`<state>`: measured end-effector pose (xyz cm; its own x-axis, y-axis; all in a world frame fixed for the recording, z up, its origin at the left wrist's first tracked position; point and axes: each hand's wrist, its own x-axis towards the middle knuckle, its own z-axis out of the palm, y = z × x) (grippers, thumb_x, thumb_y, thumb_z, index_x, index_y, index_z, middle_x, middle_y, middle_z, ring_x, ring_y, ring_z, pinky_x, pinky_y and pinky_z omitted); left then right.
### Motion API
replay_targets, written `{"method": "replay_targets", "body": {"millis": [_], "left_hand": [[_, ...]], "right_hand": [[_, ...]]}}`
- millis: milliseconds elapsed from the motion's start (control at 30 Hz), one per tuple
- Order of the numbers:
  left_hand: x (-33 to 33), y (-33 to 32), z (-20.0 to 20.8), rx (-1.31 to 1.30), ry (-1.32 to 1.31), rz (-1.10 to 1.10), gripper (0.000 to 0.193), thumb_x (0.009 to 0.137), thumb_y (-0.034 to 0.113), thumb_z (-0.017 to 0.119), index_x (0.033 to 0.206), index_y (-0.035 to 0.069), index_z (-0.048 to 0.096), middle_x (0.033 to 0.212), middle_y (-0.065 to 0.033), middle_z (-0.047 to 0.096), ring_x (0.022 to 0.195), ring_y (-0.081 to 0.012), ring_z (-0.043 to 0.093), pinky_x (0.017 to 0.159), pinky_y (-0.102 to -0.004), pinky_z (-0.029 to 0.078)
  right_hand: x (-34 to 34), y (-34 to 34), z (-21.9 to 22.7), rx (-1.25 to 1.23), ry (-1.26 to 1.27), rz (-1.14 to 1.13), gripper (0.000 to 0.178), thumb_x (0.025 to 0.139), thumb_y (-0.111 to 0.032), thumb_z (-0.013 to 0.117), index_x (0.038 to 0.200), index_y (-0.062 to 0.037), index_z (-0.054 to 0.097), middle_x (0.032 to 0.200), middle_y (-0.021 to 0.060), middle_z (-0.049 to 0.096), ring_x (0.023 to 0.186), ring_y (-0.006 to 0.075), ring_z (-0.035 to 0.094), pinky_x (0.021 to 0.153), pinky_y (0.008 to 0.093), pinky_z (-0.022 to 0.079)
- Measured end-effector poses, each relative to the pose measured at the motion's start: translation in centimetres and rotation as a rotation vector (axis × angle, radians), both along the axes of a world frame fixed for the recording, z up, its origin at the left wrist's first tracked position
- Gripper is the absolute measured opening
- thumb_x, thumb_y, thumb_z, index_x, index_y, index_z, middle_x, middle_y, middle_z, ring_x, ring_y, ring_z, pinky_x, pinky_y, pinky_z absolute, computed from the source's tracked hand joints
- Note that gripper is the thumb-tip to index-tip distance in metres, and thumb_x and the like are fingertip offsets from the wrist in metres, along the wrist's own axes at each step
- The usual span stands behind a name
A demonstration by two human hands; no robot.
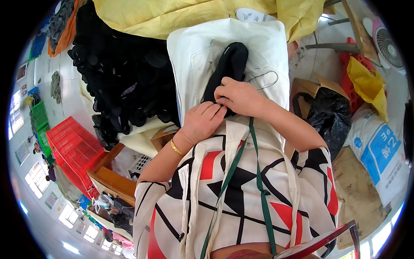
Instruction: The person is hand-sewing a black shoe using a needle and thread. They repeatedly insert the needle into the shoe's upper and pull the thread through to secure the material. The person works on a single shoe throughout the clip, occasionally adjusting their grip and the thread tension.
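Note:
A long, soft black cloth shoe point(233, 60) lies across the white cloth point(267, 47) spread in front of me, its rounded end pointing away. My left hand point(202, 121) grips its near end, fingers bent over the black fabric. Just beside it, my right hand point(242, 98) is closed in a pinch at the same end; whatever sits between those fingertips is hidden. A thin dark loop of thread point(269, 81) rests on the white cloth right of the shoe.
A heap of black cloth pieces point(125, 77) fills the left side. Yellow cloth point(172, 17) with a white sole-shaped piece point(254, 15) lies beyond. Red crates point(73, 151) stand at left; a black plastic bag point(327, 114), a white-blue sack point(379, 146) and a fan point(388, 45) at right.

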<state>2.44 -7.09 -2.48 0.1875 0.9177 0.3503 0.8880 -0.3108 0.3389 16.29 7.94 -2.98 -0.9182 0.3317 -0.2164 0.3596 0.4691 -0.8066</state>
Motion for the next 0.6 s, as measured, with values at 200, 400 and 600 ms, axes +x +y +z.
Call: {"method": "replay_targets", "body": {"millis": [200,400,600], "left_hand": [[0.0,0.6,0.0,-0.132,-0.201,0.08,0.028,0.07,0.006,0.078,0.096,0.009,0.068,0.086,-0.0045,0.066,0.076,-0.0243,0.065,0.063,-0.0334,0.054],[-0.2,1.3,0.2,-0.279,-0.309,0.13,0.024,0.074,0.008,0.08,0.095,0.009,0.068,0.087,-0.0069,0.068,0.077,-0.0269,0.065,0.063,-0.0354,0.054],[-0.1,1.8,0.6,-0.35,-0.33,0.137,0.02,0.075,0.008,0.079,0.092,0.008,0.068,0.084,-0.0077,0.066,0.076,-0.0282,0.064,0.064,-0.0367,0.053]], "right_hand": [[-2.0,0.6,-2.4,-0.71,0.31,-0.613,0.017,0.1,-0.016,0.057,0.088,-0.0044,0.056,0.084,0.0056,0.062,0.067,0.0149,0.057,0.058,0.0294,0.047],[2.0,4.0,0.2,-1.236,0.191,-0.676,0.023,0.106,-0.026,0.049,0.097,-0.0065,0.055,0.08,0.0075,0.067,0.057,0.0148,0.064,0.048,0.0245,0.052],[10.7,16.8,4.0,-0.928,0.927,-1.13,0.023,0.09,0.001,0.049,0.067,-0.0011,0.05,0.067,0.0088,0.052,0.067,0.02,0.055,0.085,0.045,0.057]]}}
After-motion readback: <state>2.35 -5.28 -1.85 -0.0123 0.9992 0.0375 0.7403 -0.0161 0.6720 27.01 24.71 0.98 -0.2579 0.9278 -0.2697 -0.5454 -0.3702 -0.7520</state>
